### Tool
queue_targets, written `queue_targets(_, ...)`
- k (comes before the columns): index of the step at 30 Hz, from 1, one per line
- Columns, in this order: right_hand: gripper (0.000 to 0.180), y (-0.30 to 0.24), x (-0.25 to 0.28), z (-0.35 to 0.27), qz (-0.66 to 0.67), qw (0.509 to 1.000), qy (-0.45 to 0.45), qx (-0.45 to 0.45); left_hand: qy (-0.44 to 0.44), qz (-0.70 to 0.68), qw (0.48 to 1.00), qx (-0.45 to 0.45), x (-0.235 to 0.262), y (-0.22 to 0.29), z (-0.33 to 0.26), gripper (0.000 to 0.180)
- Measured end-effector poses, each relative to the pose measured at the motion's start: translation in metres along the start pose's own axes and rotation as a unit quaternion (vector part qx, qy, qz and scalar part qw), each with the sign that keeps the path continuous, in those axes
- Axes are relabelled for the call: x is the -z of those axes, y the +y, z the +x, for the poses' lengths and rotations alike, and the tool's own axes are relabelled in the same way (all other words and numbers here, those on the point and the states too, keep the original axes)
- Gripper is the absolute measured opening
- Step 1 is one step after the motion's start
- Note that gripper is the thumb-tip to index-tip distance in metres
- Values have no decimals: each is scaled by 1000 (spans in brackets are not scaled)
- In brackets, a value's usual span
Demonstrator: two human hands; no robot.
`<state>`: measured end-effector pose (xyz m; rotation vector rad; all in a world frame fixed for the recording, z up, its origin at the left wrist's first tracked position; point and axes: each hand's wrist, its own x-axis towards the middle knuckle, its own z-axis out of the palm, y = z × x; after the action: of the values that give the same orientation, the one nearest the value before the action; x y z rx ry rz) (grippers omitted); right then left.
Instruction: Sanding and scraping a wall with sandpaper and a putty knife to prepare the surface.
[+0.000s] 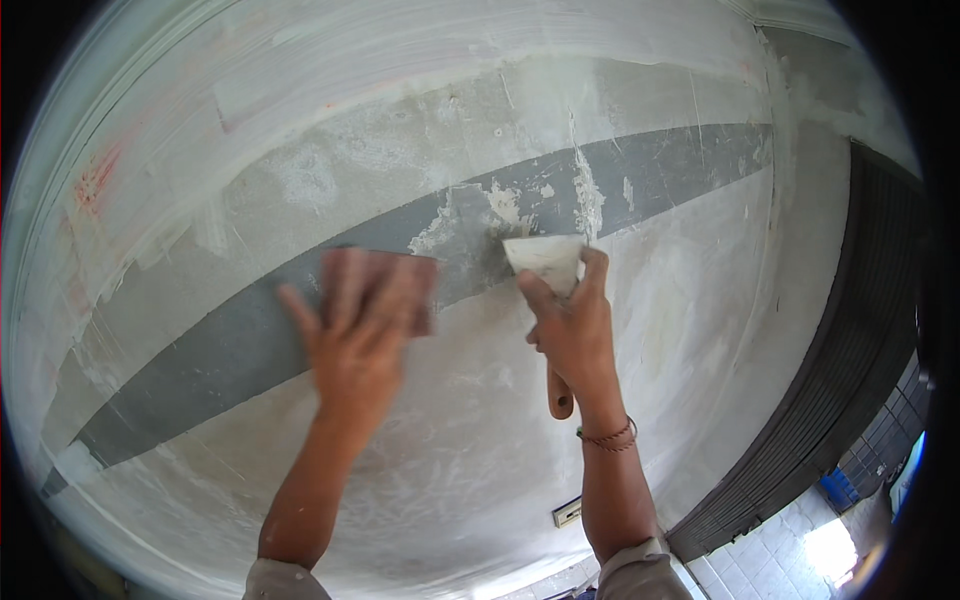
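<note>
My left hand [362, 335], blurred by motion, lies with fingers spread over a reddish-brown sheet of sandpaper [425, 285]. It holds the sheet against the wall, on the dark grey band [250, 322] that curves across it. To its right, my right hand [572, 325] grips a putty knife [547, 260]. The knife's wide pale blade, smeared with white, points up at the band's lower edge. Its brown wooden handle [560, 397] sticks out below my palm. Just above the blade are patches of whitish flaking filler [507, 205] and a vertical white streak [588, 197].
The wall [480, 400] is patchy white and grey. A small socket or switch plate [567, 513] sits low on it. At the right stands a dark ribbed shutter or door [820, 400]. Beyond are pale floor tiles [755, 560] and a blue object [838, 488].
</note>
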<state>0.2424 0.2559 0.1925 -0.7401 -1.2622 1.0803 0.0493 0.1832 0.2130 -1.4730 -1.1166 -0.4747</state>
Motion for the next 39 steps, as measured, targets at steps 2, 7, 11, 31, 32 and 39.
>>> queue_targets(2, 44, -2, -15, 2, -5, 986, 64, 157, 7, 42, 996, 77, 23, -32, -11, 46)
queue_targets(7, 49, 6, -27, 11, -91, 983, 105, 121, 8, 4, 995, 102, 24, -40, -27, 47)
queue_targets(11, 53, -3, -23, 11, -109, 981, 134, 90, 25, -13, 993, 115, 20, -32, -26, 44)
queue_targets(31, 55, -6, -43, -2, -91, 985, 146, 29, 40, -37, 991, 124, 18, -38, -31, 41)
queue_targets(32, 55, -6, -42, 0, -91, 985, 147, 28, 34, -39, 990, 128, 19, -37, -31, 40)
queue_targets(39, 54, -10, -43, 7, -96, 980, 167, 55, 26, -30, 991, 129, 21, -37, -31, 38)
